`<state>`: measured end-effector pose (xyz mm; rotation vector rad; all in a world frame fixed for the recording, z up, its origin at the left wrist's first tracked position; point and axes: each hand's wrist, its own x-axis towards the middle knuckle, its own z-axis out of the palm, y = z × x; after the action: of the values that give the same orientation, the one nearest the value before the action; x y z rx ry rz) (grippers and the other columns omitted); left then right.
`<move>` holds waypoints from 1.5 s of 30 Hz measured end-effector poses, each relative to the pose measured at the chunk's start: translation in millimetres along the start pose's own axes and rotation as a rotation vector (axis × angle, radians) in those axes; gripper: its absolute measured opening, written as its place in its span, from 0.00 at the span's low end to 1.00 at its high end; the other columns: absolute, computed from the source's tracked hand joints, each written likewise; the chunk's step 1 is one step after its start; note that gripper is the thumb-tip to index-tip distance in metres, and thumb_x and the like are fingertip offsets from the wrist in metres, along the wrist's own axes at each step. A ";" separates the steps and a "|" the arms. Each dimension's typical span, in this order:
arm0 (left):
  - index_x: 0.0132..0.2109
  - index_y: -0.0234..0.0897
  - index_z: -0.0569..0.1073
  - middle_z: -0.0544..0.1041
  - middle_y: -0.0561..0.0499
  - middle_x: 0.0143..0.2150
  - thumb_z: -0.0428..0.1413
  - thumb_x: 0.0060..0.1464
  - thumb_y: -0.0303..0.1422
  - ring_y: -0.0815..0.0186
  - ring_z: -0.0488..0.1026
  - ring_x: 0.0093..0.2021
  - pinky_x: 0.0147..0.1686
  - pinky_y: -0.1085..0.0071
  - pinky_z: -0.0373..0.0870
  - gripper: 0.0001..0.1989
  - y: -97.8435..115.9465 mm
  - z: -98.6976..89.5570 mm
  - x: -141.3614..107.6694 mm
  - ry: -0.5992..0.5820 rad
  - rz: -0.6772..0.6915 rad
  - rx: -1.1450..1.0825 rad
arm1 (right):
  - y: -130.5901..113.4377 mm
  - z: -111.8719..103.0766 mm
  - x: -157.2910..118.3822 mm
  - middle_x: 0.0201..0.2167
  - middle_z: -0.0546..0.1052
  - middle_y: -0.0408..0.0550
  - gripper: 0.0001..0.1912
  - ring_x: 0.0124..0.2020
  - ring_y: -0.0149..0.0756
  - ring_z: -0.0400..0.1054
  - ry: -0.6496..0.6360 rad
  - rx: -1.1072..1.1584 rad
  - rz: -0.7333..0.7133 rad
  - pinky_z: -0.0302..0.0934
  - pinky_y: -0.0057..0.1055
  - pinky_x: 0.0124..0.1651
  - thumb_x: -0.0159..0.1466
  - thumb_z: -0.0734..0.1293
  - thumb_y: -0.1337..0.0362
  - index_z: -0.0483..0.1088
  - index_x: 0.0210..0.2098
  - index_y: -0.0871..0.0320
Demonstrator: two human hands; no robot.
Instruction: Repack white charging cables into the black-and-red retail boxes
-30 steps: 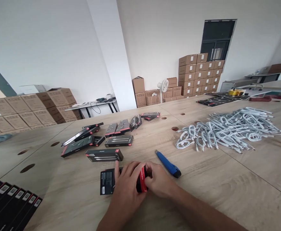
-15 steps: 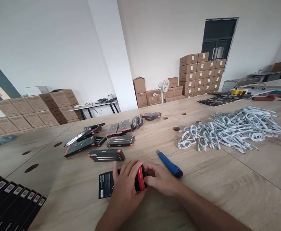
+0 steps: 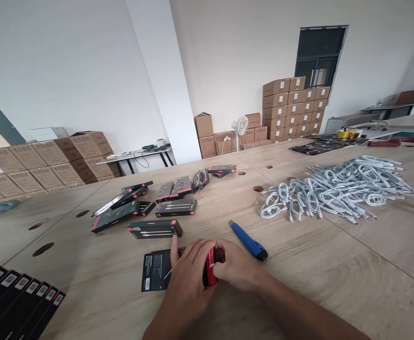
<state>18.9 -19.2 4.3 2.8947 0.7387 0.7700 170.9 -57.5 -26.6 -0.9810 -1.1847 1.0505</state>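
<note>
My left hand (image 3: 190,274) is wrapped over a black-and-red cardboard box (image 3: 210,267), whose red end faces right. My right hand (image 3: 235,264) grips that same end with thumb and fingers, and its fingertips are partly hidden. Under and left of my left hand lies a flat black printed card or box (image 3: 156,270), half covered by the hand. Just beyond stands a black cable box (image 3: 155,229) with white cables pictured on it. A blue utility knife (image 3: 248,241) rests right of my right hand.
Several black boxes (image 3: 176,208) lie scattered farther back. A pile of coiled white cables (image 3: 337,189) spreads over the right side. Another row of black boxes (image 3: 19,302) stands at the lower left. The table has round holes (image 3: 258,189). Cartons (image 3: 295,108) are stacked by the wall.
My right hand has closed in on the box's red end, its fingers now curled against it. The view has shifted slightly; the other things lie as before.
</note>
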 end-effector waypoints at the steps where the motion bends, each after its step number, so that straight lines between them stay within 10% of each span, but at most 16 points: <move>1: 0.58 0.45 0.67 0.77 0.48 0.57 0.53 0.44 0.22 0.54 0.72 0.58 0.70 0.46 0.19 0.32 0.3 -0.6 0.3 -0.006 -0.003 -0.007 | -0.7 1.0 -0.4 0.33 0.78 0.41 0.16 0.38 0.38 0.74 0.024 -0.024 0.001 0.66 0.29 0.40 0.46 0.63 0.74 0.72 0.34 0.58; 11: 0.61 0.47 0.62 0.75 0.49 0.59 0.56 0.48 0.24 0.56 0.72 0.59 0.71 0.48 0.25 0.33 -7.4 -0.6 2.2 -0.024 0.020 -0.014 | -1.7 10.3 4.4 0.26 0.74 0.40 0.12 0.31 0.35 0.67 0.253 -0.157 0.023 0.60 0.29 0.34 0.46 0.60 0.75 0.70 0.28 0.57; 16: 0.62 0.49 0.61 0.75 0.49 0.58 0.59 0.52 0.30 0.55 0.72 0.59 0.71 0.47 0.32 0.31 -18.7 5.5 -1.0 -0.006 0.007 -0.028 | 0.5 -0.1 6.1 0.23 0.68 0.38 0.07 0.28 0.31 0.63 0.131 -0.100 0.044 0.57 0.27 0.31 0.50 0.60 0.73 0.68 0.26 0.57; 23: 0.61 0.46 0.62 0.77 0.48 0.55 0.58 0.49 0.27 0.53 0.72 0.59 0.70 0.44 0.40 0.32 -23.3 3.1 -5.5 0.092 -0.079 0.017 | 3.5 -7.7 2.2 0.35 0.76 0.43 0.14 0.36 0.36 0.70 -0.112 0.082 -0.003 0.65 0.30 0.37 0.60 0.71 0.58 0.73 0.43 0.57; 26: 0.61 0.47 0.61 0.76 0.47 0.57 0.58 0.50 0.29 0.52 0.71 0.60 0.70 0.43 0.40 0.32 -23.7 -0.9 -6.5 0.119 -0.115 0.001 | 10.7 -12.9 3.0 0.44 0.77 0.47 0.24 0.34 0.36 0.72 0.008 0.091 -0.025 0.68 0.32 0.33 0.62 0.70 0.53 0.67 0.56 0.52; 32: 0.61 0.46 0.60 0.74 0.45 0.59 0.56 0.49 0.26 0.53 0.70 0.61 0.69 0.45 0.40 0.32 -19.7 -0.2 -7.1 0.169 -0.159 0.060 | 10.0 -11.4 -2.3 0.62 0.69 0.55 0.11 0.60 0.46 0.65 0.188 -0.586 -0.432 0.64 0.45 0.59 0.68 0.62 0.66 0.75 0.45 0.52; 45: 0.62 0.43 0.63 0.77 0.43 0.56 0.54 0.50 0.24 0.52 0.73 0.56 0.67 0.45 0.39 0.31 -23.2 3.3 -3.1 0.216 -0.112 0.353 | 12.2 7.4 0.5 0.62 0.72 0.54 0.16 0.71 0.48 0.52 0.128 -0.473 -0.125 0.47 0.52 0.72 0.72 0.60 0.58 0.79 0.42 0.54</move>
<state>8.1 0.1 -3.9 3.0653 1.1572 1.0456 162.3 -53.9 -37.4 -1.2978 -1.3993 0.6063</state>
